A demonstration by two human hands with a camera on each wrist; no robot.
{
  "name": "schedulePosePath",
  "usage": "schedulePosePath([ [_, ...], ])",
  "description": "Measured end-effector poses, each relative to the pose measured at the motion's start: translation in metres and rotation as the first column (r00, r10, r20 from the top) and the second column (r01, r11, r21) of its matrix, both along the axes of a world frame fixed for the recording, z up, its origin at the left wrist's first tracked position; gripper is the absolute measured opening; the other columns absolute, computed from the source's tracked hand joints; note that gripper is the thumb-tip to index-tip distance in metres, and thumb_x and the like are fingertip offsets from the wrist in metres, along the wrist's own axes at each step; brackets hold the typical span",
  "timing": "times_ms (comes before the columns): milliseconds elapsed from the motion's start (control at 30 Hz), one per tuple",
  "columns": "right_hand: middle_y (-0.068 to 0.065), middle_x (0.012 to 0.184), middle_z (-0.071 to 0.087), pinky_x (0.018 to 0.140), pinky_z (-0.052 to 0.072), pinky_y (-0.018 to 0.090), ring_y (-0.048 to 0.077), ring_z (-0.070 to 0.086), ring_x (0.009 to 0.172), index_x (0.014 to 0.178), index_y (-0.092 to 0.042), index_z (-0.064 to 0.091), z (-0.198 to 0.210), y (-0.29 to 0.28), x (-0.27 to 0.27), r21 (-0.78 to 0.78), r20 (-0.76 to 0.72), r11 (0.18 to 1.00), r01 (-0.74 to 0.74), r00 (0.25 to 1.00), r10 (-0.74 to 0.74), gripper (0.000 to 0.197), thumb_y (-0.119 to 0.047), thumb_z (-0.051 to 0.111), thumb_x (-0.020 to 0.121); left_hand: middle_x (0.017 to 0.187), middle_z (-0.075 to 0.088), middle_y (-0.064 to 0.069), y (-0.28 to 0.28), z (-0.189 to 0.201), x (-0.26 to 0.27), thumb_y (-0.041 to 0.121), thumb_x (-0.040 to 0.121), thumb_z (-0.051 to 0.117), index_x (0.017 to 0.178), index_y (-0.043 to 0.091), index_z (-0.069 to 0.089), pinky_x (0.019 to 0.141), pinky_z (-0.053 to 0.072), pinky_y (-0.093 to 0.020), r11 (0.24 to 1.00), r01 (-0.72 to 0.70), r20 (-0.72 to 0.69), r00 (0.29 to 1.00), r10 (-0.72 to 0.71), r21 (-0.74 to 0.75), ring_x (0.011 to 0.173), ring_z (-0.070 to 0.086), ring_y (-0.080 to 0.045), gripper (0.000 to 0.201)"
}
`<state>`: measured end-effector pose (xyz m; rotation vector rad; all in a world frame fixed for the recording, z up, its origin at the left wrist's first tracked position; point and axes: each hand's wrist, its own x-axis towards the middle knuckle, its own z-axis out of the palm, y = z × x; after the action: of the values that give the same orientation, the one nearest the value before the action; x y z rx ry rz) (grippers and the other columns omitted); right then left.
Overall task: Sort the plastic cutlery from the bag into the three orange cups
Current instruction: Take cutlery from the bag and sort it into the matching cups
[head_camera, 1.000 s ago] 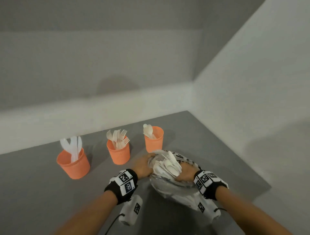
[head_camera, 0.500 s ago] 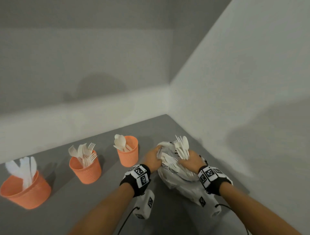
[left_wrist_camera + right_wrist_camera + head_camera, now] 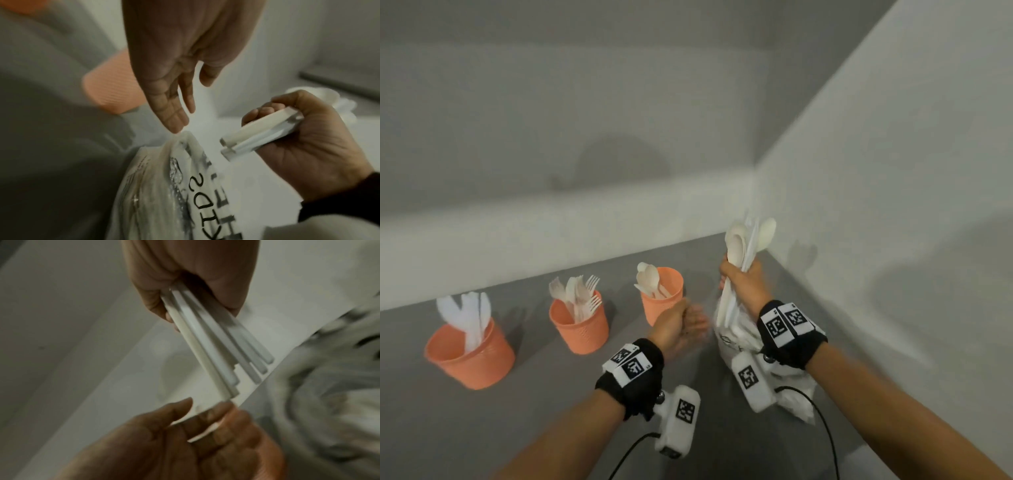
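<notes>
My right hand [image 3: 743,284] grips a bundle of white cutlery [image 3: 744,245] above the bag [image 3: 732,337], while my left hand [image 3: 678,325] hangs loose-fingered beside it, holding nothing

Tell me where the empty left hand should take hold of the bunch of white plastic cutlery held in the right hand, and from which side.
Grip the bare handle ends below the right hand. The bunch of white plastic cutlery stands bowls up, its straight handles fanning out under the fist. The open left hand probably does best coming from below on its own side, fingers wrapping across the handles, clear of the printed plastic bag.
</notes>
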<state>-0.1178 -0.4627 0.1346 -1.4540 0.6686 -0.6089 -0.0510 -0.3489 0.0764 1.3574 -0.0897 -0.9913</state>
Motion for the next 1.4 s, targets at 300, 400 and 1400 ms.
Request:
schedulePosePath([
  [300, 0.008, 0.068, 0.060, 0.069, 0.056, 0.032, 0.016, 0.060, 0.060, 0.074, -0.009, 0.059, -0.027, 0.121, 0.063, 0.102, -0.010, 0.979, -0.177, 0.984, 0.179, 0.010, -0.005, 0.068, 0.072, 0.100, 0.066, -0.020, 0.102, 0.015, 0.028, 0.052, 0.096, 0.023, 0.117, -0.004, 0.054, 0.071, 0.058, -0.038, 0.950, -0.209, -0.421, 0.902, 0.097, -0.230, 0.092, 0.063, -0.030, 0.067],
  [400, -0.002, 0.064, 0.060, 0.062, 0.048, 0.023, 0.008, 0.060, 0.061, 0.071, -0.017, 0.056, -0.036, 0.154, 0.072, 0.091, 0.000, 0.969, -0.228, 0.973, 0.229, 0.023, 0.003, 0.063, 0.078, 0.103, 0.066, -0.011, 0.128, 0.019, 0.030, 0.062, 0.092, 0.019, 0.124, 0.011, 0.053, 0.070, 0.058, -0.034, 0.972, -0.125, -0.298, 0.952, 0.062, -0.196, 0.086, 0.066, -0.022, 0.070],
  [1400, -0.002, 0.044, 0.042, 0.039, 0.042, 0.021, 0.010, 0.044, 0.033, 0.101, -0.013, 0.050, -0.042, 0.212, 0.108, 0.083, -0.233, 0.688, -0.721, 0.657, 0.717, 0.015, -0.015, 0.056, 0.087, 0.087, 0.064, -0.018, 0.189, 0.032, 0.086, 0.026, 0.082, 0.068, 0.096, -0.001, 0.062, 0.044, 0.049, -0.023, 0.951, -0.261, 0.257, 0.919, 0.298, -0.166, 0.060, 0.064, -0.021, 0.031],
])
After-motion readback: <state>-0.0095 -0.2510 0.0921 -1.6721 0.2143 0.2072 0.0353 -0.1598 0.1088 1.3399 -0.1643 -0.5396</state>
